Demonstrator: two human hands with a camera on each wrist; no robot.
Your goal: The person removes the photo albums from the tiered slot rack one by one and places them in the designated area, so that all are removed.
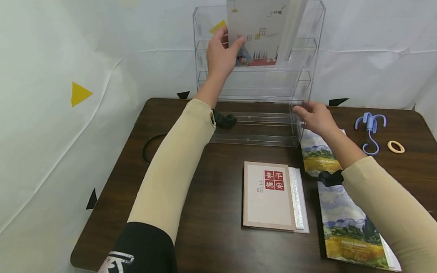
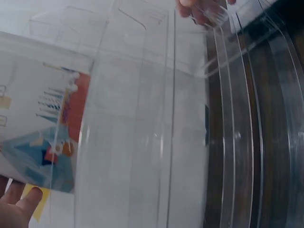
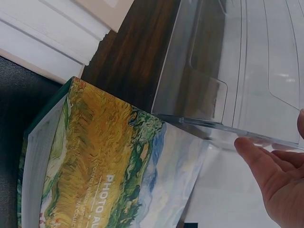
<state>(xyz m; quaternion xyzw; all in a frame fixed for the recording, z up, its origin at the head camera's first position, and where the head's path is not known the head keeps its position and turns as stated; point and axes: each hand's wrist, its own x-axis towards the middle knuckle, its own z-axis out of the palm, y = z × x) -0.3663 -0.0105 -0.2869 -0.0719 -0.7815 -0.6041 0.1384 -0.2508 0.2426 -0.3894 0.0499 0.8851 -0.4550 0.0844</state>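
Observation:
My left hand (image 1: 222, 53) holds the left edge of a white album (image 1: 260, 28) with a small city drawing, thumb on its cover. The album stands in the upper tiers of a clear tiered rack (image 1: 256, 140), leaning back, with another white book (image 1: 296, 24) behind it. In the left wrist view the album's drawing (image 2: 40, 156) shows behind the clear plastic. My right hand (image 1: 319, 117) grips the rack's right side low down; in the right wrist view its fingers (image 3: 256, 154) lie at the plastic edge. A painted-landscape photo album (image 3: 109, 161) lies beside that corner.
On the brown table (image 1: 212, 244) lie a beige album with red characters (image 1: 270, 198) and a second landscape album (image 1: 353, 232). At the right are a blue hook (image 1: 370, 125) and a wooden ring (image 1: 396, 147). A black loop (image 1: 147, 149) lies left.

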